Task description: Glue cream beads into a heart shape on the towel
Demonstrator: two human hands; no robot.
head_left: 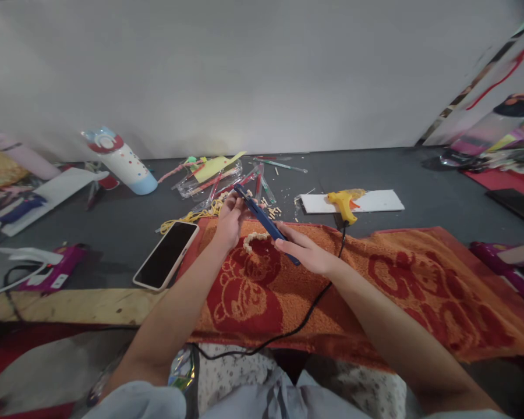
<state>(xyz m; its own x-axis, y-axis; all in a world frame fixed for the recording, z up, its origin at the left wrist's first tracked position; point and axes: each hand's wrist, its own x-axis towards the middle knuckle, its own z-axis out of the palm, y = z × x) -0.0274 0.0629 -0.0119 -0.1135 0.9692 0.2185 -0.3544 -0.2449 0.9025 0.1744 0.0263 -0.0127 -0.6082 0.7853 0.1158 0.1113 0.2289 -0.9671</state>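
Between my two hands is a dark blue phone (pixel 266 223), seen edge-on and tilted above an orange towel (pixel 323 297). My left hand (pixel 230 220) grips its far upper end, and my right hand (pixel 303 249) has its fingers round the near lower end. The side of the phone that faces away from the camera is hidden. Below it on the towel lies a small curved piece made of pale bits (pixel 254 238). A second phone (pixel 168 255), with a dark screen and a pale case, lies left of my left forearm.
A yellow glue gun (pixel 344 203) rests on a white board (pixel 382 201), its black cord (pixel 305 317) crossing the towel. Yellow string (pixel 179 222), pens and pale bits lie behind my hands. A spotted bottle (pixel 124 160) and a purple power strip (pixel 59 269) are on the left.
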